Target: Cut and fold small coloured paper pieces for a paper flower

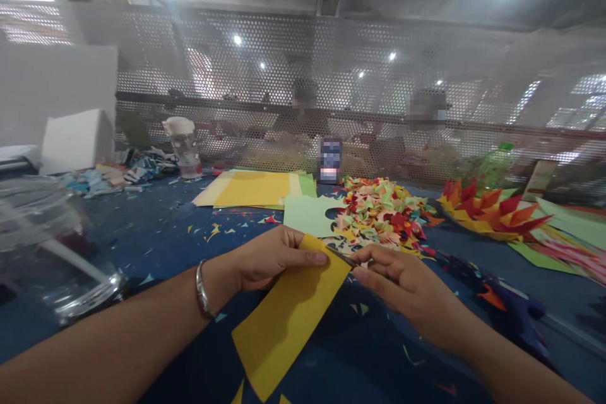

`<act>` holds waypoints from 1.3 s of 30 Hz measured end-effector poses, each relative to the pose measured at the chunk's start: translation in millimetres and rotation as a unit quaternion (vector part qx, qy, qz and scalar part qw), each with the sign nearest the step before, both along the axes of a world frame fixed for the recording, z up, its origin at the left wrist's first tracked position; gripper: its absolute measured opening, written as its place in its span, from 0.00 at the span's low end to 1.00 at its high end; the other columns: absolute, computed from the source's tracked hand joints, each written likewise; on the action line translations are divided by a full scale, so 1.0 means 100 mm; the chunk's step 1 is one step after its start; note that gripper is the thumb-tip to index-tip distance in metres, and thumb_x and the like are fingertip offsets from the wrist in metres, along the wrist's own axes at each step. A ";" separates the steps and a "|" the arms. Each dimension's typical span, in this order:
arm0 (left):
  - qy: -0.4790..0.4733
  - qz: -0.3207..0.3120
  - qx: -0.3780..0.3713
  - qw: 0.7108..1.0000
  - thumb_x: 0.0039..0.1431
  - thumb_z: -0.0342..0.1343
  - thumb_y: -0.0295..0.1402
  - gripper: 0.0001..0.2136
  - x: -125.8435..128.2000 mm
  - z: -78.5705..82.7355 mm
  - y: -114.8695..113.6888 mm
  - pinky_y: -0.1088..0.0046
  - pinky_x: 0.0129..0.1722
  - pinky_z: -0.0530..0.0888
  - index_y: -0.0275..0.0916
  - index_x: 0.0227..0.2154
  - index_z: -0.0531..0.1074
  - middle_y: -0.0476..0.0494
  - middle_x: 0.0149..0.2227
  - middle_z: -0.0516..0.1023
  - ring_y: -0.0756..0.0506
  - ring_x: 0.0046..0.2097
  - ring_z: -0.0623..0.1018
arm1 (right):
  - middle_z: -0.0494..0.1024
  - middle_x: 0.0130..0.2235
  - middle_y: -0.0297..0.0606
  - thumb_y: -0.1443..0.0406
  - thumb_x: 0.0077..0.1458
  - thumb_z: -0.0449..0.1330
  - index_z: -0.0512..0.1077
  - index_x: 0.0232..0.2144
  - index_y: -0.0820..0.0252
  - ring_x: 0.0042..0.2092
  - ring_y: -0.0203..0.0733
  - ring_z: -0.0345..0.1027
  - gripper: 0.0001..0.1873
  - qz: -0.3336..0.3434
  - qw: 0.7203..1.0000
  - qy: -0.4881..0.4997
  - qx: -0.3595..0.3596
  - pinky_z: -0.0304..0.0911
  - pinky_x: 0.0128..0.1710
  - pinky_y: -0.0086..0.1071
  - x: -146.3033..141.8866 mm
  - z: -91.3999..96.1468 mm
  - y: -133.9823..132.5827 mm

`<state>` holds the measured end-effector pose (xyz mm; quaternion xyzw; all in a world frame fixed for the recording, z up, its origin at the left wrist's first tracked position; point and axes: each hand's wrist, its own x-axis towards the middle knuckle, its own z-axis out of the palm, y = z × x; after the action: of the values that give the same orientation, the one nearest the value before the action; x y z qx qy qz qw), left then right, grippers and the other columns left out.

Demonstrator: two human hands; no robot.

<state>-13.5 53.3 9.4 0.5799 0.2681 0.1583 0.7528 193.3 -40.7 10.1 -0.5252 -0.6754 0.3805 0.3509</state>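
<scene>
My left hand (284, 255) pinches a yellow sheet of paper (293, 315) near its upper end, thumb on top and fingers behind. The sheet slants down toward me, and its lower end is cut in a curve. At the sheet's upper right edge, my right hand (398, 284) is closed around small scissors (341, 257). Only their thin dark blades show; the handles are hidden in my fingers. Just beyond both hands lies a pale green sheet (307, 214) with rounded notches cut from its right side.
A heap of colourful cut paper pieces (383, 211) lies past my right hand. Yellow sheets (255, 189) are stacked behind. A blue glue gun (506, 303) and red-yellow paper petals (497, 211) lie right. A clear plastic container (47, 246) stands left, a phone (330, 161) at the back.
</scene>
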 end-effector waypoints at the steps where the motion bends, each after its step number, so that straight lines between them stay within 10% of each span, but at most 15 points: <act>1: -0.001 -0.002 0.001 1.000 0.50 0.61 0.31 0.06 0.00 0.00 0.00 0.75 0.32 0.74 0.34 0.30 0.78 0.43 0.31 0.82 0.50 0.29 0.79 | 0.64 0.26 0.31 0.55 0.59 0.53 0.65 0.37 0.58 0.26 0.33 0.50 0.13 -0.001 1.000 0.001 -0.001 0.47 0.24 0.29 0.00 0.00 0.00; 39: 0.021 -0.012 0.006 1.000 0.48 0.63 0.32 0.07 0.04 -0.05 -0.01 0.75 0.32 0.72 0.38 0.31 0.79 0.46 0.31 0.81 0.51 0.27 0.77 | 0.63 0.24 0.29 0.55 0.59 0.53 0.66 0.35 0.57 0.23 0.31 0.49 0.12 -0.007 1.000 -0.025 0.004 0.47 0.22 0.28 -0.06 0.01 -0.01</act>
<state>-9.9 51.8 4.4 0.5906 0.2759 0.1381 0.7457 187.6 -42.2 10.9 -0.5378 -0.6816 0.3625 0.3389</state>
